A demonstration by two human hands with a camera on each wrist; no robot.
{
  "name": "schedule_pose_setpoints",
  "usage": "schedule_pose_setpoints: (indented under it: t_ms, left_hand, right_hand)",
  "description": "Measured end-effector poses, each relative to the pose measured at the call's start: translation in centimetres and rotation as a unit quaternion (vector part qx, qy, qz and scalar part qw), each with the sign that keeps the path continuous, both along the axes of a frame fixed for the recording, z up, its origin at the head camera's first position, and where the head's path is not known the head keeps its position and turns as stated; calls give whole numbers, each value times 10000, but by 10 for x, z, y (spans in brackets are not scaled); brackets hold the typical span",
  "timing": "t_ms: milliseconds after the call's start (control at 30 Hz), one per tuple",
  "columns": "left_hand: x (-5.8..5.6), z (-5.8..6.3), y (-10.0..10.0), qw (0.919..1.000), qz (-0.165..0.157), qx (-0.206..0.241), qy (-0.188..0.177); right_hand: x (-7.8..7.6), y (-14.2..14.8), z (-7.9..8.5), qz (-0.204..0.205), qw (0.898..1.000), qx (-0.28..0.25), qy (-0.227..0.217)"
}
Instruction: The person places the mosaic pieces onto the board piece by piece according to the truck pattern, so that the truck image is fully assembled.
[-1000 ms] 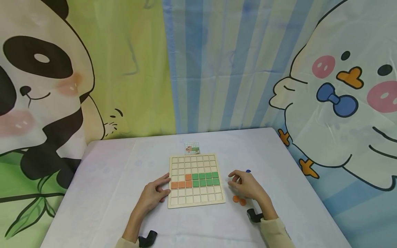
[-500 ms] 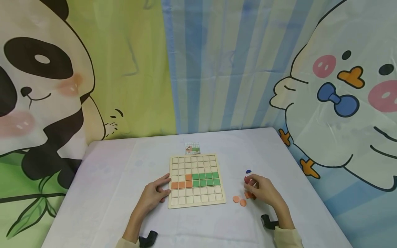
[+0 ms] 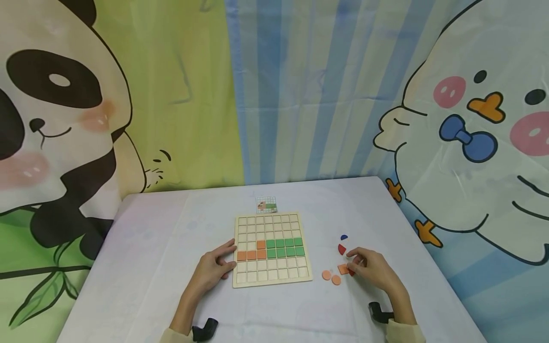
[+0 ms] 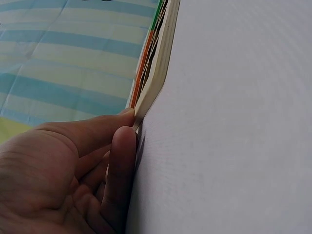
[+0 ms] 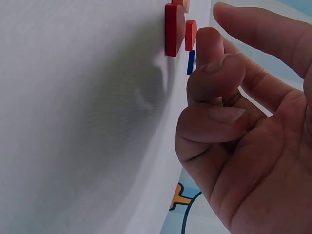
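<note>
A wooden grid board (image 3: 272, 281) holds orange squares (image 3: 251, 256) and green squares (image 3: 280, 243) in two middle rows. Fingertips of my left hand (image 3: 210, 265) touch its left edge, thumb and forefinger extended; in the left wrist view the edge of the board (image 4: 158, 73) meets them. My right hand (image 3: 376, 269) hovers right of the board with loosely bent fingers and nothing between thumb and forefinger. Close by its fingertips lie a red piece (image 5: 171, 30), partly hidden in the head view, and an orange square (image 3: 342, 269). A red wedge-shaped piece (image 3: 341, 249) lies just beyond.
Two orange discs (image 3: 331, 277) lie between the board and the right hand. A blue half-disc (image 3: 344, 237) is farther back. Behind the board lies a small picture card (image 3: 267, 205) with a coloured grid. Printed curtains (image 3: 300, 95) stand behind the white table (image 3: 171, 228).
My right hand has moved right and slightly towards me, away from the board, uncovering the orange square and the red wedge-shaped piece. The left hand and board have stayed in place.
</note>
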State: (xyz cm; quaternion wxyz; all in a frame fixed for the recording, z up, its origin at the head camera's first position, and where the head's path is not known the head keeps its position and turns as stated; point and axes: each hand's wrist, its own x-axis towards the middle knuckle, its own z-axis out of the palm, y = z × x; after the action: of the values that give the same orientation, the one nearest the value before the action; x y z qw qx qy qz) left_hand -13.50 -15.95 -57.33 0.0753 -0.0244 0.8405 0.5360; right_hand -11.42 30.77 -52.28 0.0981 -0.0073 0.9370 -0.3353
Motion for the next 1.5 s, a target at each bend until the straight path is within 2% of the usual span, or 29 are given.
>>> schedule_pose_setpoints:
  t_ms: [167,400,867,1500]
  left_hand:
    - [-1,0,-1,10000,-10,2,6]
    - [-1,0,-1,10000,-8,23,23]
    - [1,-1,-1,10000,-20,63,21]
    - [0,-3,-1,10000,-23,12,61]
  right_hand:
    - [2,2,-2,26,9999,-41,-137]
    - [3,2,-7,128,9998,84,-95]
    - [2,-1,-8,198,9996,-10,-178]
    - [3,-1,-10,359,9993,84,-30]
